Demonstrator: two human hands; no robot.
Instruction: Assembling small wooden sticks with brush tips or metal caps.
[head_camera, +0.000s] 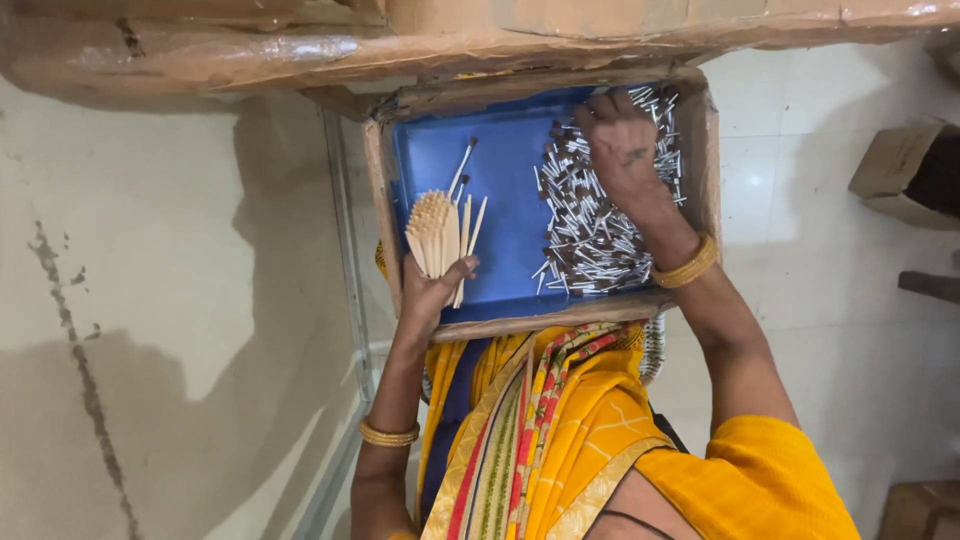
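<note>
A tight bundle of pale wooden sticks (436, 232) stands nearly upright in the person's left hand (432, 288), its long axis running from the palm up and away, blunt ends fanned toward the far side of the tray; the fingers and thumb wrap closed around its lower part. A few looser sticks (464, 170) with dark tips lean out of the bundle, slanting up and to the right. The bundle sits over the left half of a blue tray (500, 200), which rests inside a shallow cardboard box (378, 190) on the person's lap. The right hand (622, 145) presses palm-down into a heap of dark-tipped sticks (590, 240) filling the tray's right half, fingers curled into the pile; whether they grip any cannot be told. The heaped sticks lie in all directions. Gold bangles (686, 266) circle both wrists, and a yellow garment with striped trim (540, 440) covers the lap. Beneath is a pale tiled floor (800, 180), stained and wet-looking on the left. Another cardboard box (900, 165) stands at the right.
</note>
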